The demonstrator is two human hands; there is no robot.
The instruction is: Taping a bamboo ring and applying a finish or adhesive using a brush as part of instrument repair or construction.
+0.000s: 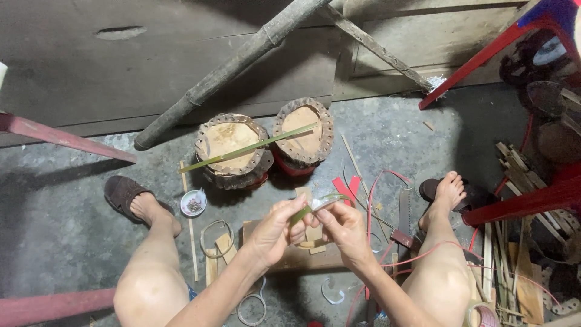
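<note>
Above the concrete floor (72, 218), between the knees
Left hand (273, 233) and right hand (344, 229) together pinched a thin green strip (305, 210) near two round stumps (233, 151)

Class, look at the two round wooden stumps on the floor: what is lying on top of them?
A thin green strip lies across both stumps, on their flat tops. What is beneath the stumps is covered.

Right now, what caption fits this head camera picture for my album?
Left hand and right hand pinch a thin green strip above two round woven pieces.
</note>
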